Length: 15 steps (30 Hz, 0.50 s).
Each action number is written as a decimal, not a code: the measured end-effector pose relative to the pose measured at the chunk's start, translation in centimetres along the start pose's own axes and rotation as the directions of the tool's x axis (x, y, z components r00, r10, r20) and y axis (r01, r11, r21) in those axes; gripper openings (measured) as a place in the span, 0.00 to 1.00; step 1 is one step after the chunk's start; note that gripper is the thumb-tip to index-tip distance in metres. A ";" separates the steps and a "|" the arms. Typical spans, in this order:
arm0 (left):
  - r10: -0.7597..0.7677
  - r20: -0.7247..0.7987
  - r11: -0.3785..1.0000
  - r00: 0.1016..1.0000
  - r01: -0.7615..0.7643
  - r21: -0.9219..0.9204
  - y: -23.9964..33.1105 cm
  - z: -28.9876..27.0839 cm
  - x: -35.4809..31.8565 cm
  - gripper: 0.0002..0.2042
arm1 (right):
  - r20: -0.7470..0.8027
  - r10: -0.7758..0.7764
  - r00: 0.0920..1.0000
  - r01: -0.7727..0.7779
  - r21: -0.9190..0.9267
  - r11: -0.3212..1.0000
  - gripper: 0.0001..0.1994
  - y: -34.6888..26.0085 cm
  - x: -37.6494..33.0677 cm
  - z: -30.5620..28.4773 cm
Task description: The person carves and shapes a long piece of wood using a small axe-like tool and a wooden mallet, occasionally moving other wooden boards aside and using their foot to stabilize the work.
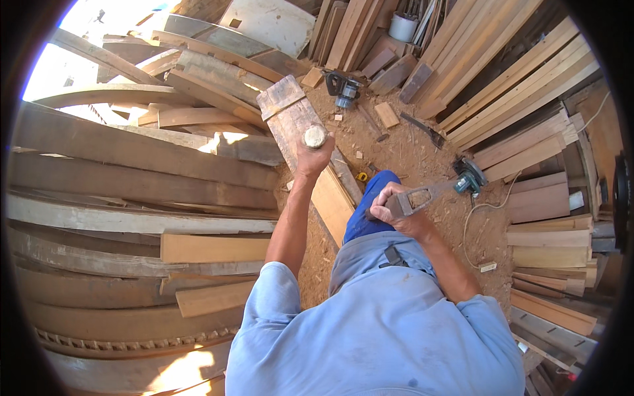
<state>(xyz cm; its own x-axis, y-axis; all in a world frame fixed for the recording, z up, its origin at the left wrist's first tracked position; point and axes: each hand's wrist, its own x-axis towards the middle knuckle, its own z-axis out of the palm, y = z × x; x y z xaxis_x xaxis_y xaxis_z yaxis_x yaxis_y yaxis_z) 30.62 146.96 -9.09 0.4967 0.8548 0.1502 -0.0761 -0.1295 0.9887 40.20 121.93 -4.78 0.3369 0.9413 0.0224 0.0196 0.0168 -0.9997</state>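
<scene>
Head view, left hand (310, 158) wrapped around round wooden handle (315, 136), right hand (396, 210) gripping hand saw (422, 196) handle, plank (310, 152) leaning between, sawdust floor (409, 152).

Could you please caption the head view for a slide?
Left hand grips a chisel on a plank; right hand holds a saw.

Lighting: strong daylight from upper left, sky (86, 20) blown out to white. Sunlit patches on stacked planks (198, 142) and at lower left; remainder in soft, even shade. Focus: sharp at centre. Distortion: heavy fisheye, plank edges bowed near rim. Vignette: black circular border at all corners.
</scene>
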 end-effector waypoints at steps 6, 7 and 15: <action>-0.038 0.075 0.995 0.996 0.031 0.097 -4.0 -0.8 0.7 0.07 | -0.184 0.007 0.983 -0.014 -0.037 0.999 0.09 -1.5 -0.3 -0.9; 0.014 0.068 0.996 0.998 -0.021 0.090 -4.7 -0.6 0.9 0.07 | -0.222 -0.004 0.975 -0.013 -0.075 0.997 0.09 -2.3 -0.2 -1.3; -0.015 0.167 0.876 0.986 -0.067 0.478 -4.1 -1.7 1.1 0.17 | -0.266 -0.295 0.918 0.288 -0.066 0.955 0.12 -10.0 2.3 -2.5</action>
<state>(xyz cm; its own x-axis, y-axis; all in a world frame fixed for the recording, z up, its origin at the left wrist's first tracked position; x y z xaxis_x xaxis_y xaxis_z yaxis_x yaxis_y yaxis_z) 30.06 149.30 -13.02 0.6354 0.7607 0.1329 0.3130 -0.4110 0.8562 43.08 123.06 5.31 0.5536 0.7694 0.3187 0.1780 0.2646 -0.9478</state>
